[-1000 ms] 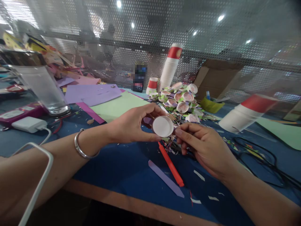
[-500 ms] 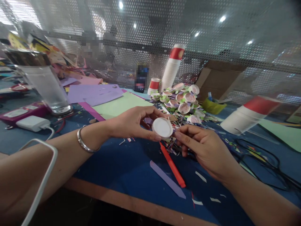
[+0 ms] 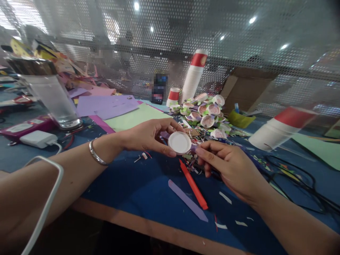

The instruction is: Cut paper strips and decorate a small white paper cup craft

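My left hand (image 3: 150, 136) is closed round the edge of a white round paper cup bottom (image 3: 179, 143), its shallow rim facing me. A bit of purple paper (image 3: 193, 148) sticks out at the cup bottom's right side. My right hand (image 3: 225, 161) pinches this paper between thumb and fingers. Below the hands, a red marker (image 3: 193, 184) lies slantwise on the blue table, beside a purple paper strip (image 3: 187, 200) with a pointed end. Just behind is a heap of similar cup bottoms (image 3: 207, 121) with purple and green paper pieces on them.
Stacked paper cups (image 3: 191, 79) lean at the back; another cup stack (image 3: 281, 129) tilts at the right. Black cables (image 3: 300, 173) lie near my right arm. A glass bottle (image 3: 54, 95) and coloured paper sheets (image 3: 106, 106) are on the left. Paper scraps litter the table.
The cup bottom has shifted slightly left with my left hand. More of the purple paper shows between it and my right fingertips.
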### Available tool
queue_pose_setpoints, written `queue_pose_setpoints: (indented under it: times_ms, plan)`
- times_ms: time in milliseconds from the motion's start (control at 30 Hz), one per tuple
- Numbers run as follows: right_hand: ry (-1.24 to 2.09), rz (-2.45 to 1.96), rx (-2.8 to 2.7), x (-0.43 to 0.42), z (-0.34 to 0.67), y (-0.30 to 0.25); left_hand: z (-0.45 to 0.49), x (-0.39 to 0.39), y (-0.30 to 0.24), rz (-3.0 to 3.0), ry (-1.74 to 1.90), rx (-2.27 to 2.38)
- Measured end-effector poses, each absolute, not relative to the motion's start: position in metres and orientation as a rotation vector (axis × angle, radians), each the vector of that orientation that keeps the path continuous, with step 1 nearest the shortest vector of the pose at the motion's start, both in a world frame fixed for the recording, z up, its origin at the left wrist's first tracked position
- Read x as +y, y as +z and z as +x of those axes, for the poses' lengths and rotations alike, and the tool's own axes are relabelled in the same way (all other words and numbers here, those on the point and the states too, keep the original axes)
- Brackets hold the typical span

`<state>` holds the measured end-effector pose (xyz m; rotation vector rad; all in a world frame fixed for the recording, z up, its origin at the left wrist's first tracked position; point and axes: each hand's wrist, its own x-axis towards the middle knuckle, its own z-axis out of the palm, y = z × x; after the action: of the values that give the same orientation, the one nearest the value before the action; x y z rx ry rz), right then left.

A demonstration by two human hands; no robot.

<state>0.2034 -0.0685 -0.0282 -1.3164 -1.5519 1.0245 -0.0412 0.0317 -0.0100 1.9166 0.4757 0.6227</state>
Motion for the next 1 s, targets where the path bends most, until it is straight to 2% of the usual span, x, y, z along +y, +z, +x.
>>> queue_pose_setpoints:
  times_ms: [133,233,400,700,1000]
  plan:
    - [0.969,-1.379,-1.653,-0.067,0.203,-0.027,-0.053,0.037,-0.005,2.110,0.409,0.477]
    - [0.810,-1.449,-1.835,-0.067,0.203,-0.027,-0.060,0.039,-0.001,2.281,0.237,0.494]
    - [0.626,-1.528,-2.091,-0.071,0.202,-0.026,-0.061,0.041,0.002,2.509,0.109,0.479]
    - [0.503,-1.514,-1.996,-0.072,0.209,-0.024,-0.062,0.040,0.001,2.498,0.066,0.451]
    - [0.331,-1.566,-1.933,-0.069,0.223,-0.018,-0.053,0.031,0.001,2.519,0.449,0.628]
